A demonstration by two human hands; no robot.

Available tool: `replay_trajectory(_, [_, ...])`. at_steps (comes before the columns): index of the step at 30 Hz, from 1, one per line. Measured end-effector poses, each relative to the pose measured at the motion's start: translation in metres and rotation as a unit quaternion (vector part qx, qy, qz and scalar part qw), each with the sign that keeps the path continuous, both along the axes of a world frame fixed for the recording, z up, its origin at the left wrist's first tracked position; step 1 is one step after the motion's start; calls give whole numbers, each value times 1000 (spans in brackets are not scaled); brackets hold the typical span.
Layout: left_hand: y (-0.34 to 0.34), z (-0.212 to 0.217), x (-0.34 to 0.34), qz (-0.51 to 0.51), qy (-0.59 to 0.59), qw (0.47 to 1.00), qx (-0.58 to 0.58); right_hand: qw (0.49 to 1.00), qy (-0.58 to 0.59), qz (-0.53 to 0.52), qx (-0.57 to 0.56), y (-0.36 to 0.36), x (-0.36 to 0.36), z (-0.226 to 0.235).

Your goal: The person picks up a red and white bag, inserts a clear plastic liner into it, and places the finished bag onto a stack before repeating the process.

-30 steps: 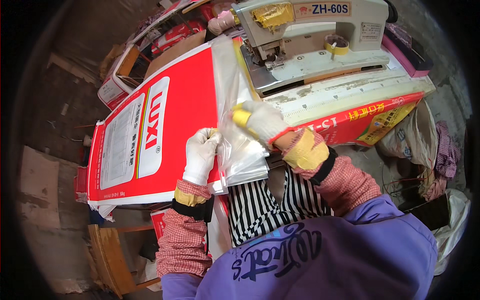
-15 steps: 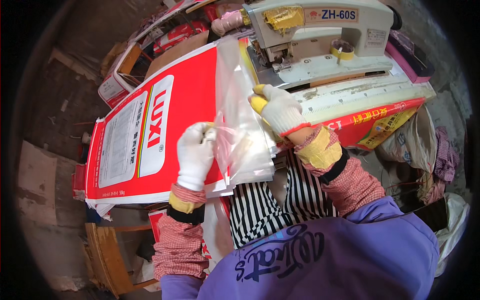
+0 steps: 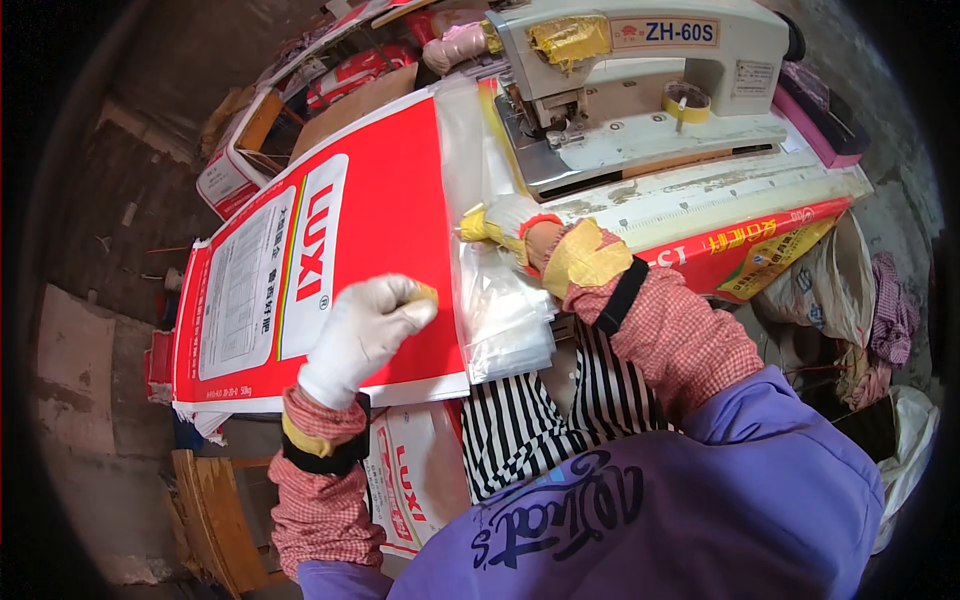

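A red and white printed woven sack (image 3: pixel 395 190) lies flat on top of a stack, with a clear plastic liner (image 3: pixel 505 320) sticking out of its right edge. My left hand (image 3: pixel 362 335), in a white glove, hovers over the lower middle of the sack, its fingers curled to the thumb; nothing shows between them. My right hand (image 3: pixel 503 222), gloved with yellow wrapping on the fingers, is at the liner beside the sack's edge. Its fingers are bent together onto the plastic; their tips are partly hidden.
A white sewing machine (image 3: pixel 640 75) stands at the far right, with a roll of yellow tape (image 3: pixel 686 102) on its bed. A ruler strip (image 3: pixel 700 212) runs along the table before it. Lower left is a wooden frame (image 3: pixel 215 515); a purple box (image 3: pixel 822 125) sits far right.
My left hand has let go of the clear liner and moved left and nearer over the sack. My right hand has moved left and nearer onto the liner, which now lies flatter.
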State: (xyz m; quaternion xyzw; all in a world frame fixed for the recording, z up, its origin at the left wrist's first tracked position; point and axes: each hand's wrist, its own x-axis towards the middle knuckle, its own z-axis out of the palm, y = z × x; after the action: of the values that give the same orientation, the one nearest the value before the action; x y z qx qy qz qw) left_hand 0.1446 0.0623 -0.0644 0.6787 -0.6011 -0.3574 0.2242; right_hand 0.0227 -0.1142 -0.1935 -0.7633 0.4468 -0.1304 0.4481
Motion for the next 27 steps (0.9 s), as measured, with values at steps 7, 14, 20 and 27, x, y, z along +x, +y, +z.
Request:
replay_trajectory(7, [-67, -35, 17, 3, -167, 981, -98, 992, -123, -11, 8, 33, 31, 43])
replay_trajectory(14, [-65, -17, 68, 146, 54, 976, -153, 956, 93, 23, -276, 14, 0, 21])
replay_trajectory(20, [-51, 4, 94, 135, 109, 975, -139, 998, -26, 37, 42, -23, -5, -23])
replay_trajectory(27, [-75, -50, 22, 62, 92, 992, -54, 888, 39, 138, -437, 19, 22, 36])
